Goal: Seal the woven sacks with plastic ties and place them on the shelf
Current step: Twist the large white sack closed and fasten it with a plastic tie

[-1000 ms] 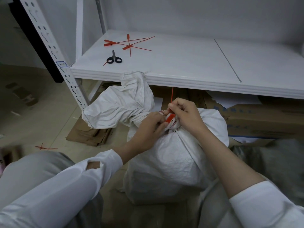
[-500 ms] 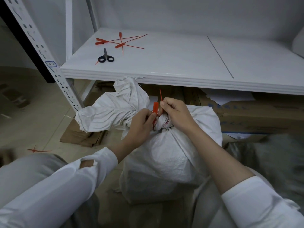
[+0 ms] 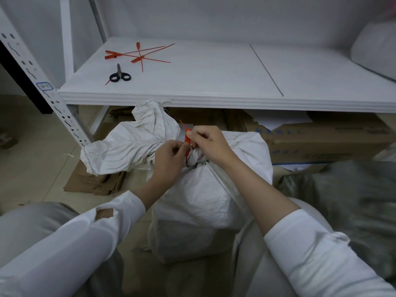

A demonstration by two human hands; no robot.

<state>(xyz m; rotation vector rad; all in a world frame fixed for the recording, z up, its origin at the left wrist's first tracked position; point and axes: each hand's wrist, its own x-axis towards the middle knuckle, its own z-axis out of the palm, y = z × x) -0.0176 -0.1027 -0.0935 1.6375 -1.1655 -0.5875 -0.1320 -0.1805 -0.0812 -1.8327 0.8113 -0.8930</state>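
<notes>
Shelf (image 3: 214,82), left end: black scissors (image 3: 120,75) near the front edge, spare red ties (image 3: 139,55) crossed just behind them. On the floor below the shelf's front edge stands the woven sack (image 3: 199,198), neck gathered, loose top flopped left. Left hand (image 3: 169,159), fingers curled, pinches the red plastic tie (image 3: 187,139) at the neck. Right hand (image 3: 211,144) pinches the tie's upper tab between thumb and forefinger. Cardboard box (image 3: 321,140) under the shelf, right.
</notes>
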